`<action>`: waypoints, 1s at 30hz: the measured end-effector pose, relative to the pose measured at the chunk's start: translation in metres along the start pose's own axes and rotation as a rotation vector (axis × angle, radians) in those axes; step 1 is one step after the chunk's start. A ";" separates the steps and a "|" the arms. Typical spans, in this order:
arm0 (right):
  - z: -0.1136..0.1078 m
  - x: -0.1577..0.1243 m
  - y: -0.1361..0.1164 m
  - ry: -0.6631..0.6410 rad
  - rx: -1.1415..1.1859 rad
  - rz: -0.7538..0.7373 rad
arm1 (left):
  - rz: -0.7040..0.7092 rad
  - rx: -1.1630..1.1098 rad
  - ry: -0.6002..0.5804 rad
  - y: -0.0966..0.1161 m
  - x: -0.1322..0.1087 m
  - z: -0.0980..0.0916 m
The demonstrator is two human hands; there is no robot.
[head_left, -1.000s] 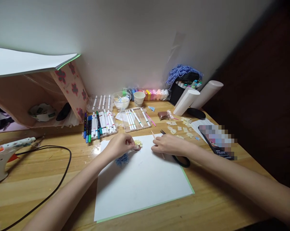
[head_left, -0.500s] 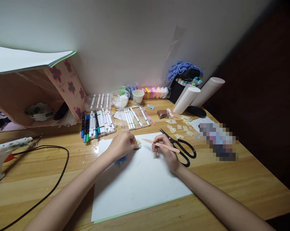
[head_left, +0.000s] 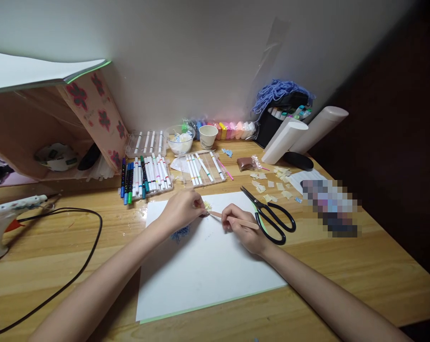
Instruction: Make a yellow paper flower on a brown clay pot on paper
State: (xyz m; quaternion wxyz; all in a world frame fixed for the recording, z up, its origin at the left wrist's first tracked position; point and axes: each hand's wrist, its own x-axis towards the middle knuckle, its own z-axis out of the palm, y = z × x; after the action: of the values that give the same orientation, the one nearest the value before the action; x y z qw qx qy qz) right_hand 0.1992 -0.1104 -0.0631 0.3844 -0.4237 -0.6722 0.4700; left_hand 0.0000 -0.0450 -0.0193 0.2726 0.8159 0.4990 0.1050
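Observation:
My left hand (head_left: 184, 209) pinches a small pale-yellow petalled tuft (head_left: 208, 206) over the white paper (head_left: 204, 270). The tuft looks like a little paper flower, and the fingers partly cover it. My right hand (head_left: 245, 230) is closed around a thin, light wooden stick (head_left: 248, 223), held like a pen. The stick's pointed end reaches to the left fingers and the lower edge of the tuft; whether it touches is too small to tell. Beneath my left wrist lies a blue frayed tuft (head_left: 181, 233) on the paper, partly hidden. Black-handled scissors (head_left: 270, 213) lie open beside my right hand.
Pale paper scraps (head_left: 271, 184) lie behind the scissors. White markers (head_left: 154, 175), a clear bowl (head_left: 179, 140), a paper cup (head_left: 208, 137) and a brown clay packet (head_left: 246, 164) line the back. At left are a glue gun (head_left: 8, 218), its black cord (head_left: 100, 237) and a flowered box (head_left: 93, 118).
My right hand has brought the stick's tip left and down, up to the tuft in my left fingers. The left hand stays nearly in place. The view has shifted slightly.

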 end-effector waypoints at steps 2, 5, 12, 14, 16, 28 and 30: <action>0.000 0.000 -0.003 -0.001 -0.018 0.006 | -0.007 -0.005 -0.003 0.001 0.000 0.000; 0.000 0.001 -0.005 0.005 -0.034 0.011 | -0.017 -0.011 -0.008 0.004 -0.001 0.000; 0.001 0.000 -0.006 0.026 -0.016 0.016 | -0.029 -0.006 0.115 -0.005 0.004 -0.010; 0.001 0.000 -0.006 0.038 -0.015 0.029 | -0.050 -0.030 0.178 -0.014 0.007 -0.011; 0.002 0.000 -0.006 0.044 -0.014 0.042 | -0.066 -0.044 0.239 -0.022 0.010 -0.009; 0.001 0.000 -0.003 0.027 -0.031 0.042 | -0.043 0.028 0.395 -0.032 0.011 0.005; 0.001 0.000 -0.004 0.028 -0.027 0.034 | -0.035 0.053 0.396 -0.032 0.010 0.007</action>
State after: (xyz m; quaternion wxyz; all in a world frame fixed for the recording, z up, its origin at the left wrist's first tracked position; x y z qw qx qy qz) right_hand 0.1972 -0.1116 -0.0592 0.3799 -0.4469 -0.6658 0.4612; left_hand -0.0166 -0.0269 -0.0435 0.1494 0.7775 0.5594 0.2454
